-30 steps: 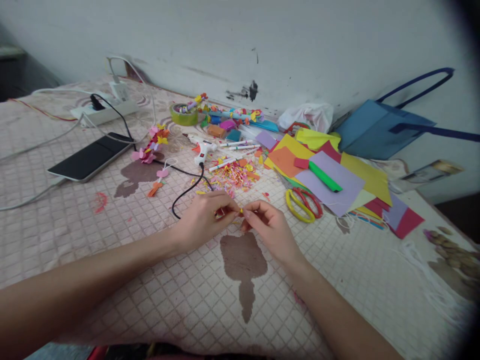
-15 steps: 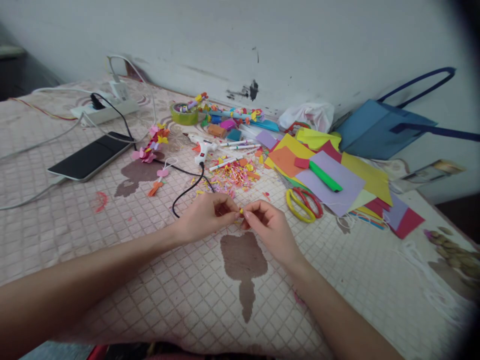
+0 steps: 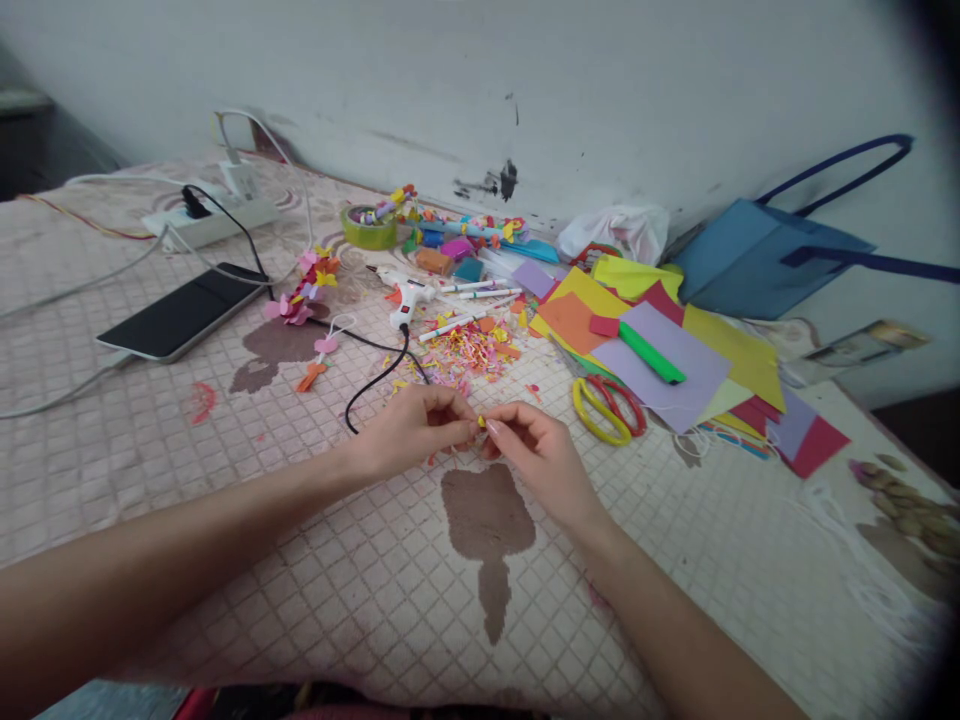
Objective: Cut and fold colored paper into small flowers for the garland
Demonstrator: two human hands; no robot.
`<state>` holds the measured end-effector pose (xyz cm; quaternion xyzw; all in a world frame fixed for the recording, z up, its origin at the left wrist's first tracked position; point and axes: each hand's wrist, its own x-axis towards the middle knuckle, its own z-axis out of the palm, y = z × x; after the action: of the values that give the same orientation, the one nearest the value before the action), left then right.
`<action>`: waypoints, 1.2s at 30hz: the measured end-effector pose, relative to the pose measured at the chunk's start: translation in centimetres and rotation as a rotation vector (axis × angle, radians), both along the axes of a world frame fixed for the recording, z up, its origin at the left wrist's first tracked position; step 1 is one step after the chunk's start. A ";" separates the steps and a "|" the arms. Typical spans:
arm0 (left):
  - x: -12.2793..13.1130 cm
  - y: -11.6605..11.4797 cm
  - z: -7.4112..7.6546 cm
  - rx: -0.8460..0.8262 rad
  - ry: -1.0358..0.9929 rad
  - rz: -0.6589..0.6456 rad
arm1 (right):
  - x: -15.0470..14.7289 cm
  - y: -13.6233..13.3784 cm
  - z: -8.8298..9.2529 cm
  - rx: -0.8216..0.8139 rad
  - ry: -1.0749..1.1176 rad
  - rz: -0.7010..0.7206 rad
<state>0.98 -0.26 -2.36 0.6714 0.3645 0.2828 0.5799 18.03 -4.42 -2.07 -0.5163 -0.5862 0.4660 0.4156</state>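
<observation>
My left hand (image 3: 409,432) and my right hand (image 3: 536,452) meet fingertip to fingertip just above the quilted pink cloth (image 3: 300,520). Both pinch a tiny yellow paper piece (image 3: 481,422) between thumb and fingers. Both hands are closed in a pinch. Just beyond them lies a heap of small coloured paper scraps (image 3: 469,352). A black cord (image 3: 375,382) from the white glue gun (image 3: 405,298) curls past my left hand.
Yellow-and-red scissors (image 3: 604,408) lie right of my hands, beside a stack of coloured foam sheets (image 3: 660,350) with a green marker (image 3: 649,353). A tablet (image 3: 184,312), a power strip (image 3: 214,222) and cables sit far left. A blue bag (image 3: 757,258) leans at the wall.
Both hands stay together on the yellow piece; the fingers have shifted only slightly around it.
</observation>
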 end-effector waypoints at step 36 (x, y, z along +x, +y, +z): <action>0.1 -1.1 1.0 0.428 0.231 0.126 | -0.2 -0.5 -0.3 0.495 -0.438 -0.077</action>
<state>1.09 -1.36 -1.35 0.7826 0.4016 0.3106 0.3603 17.82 -4.97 -2.38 -0.5093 -0.7371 0.1716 0.4097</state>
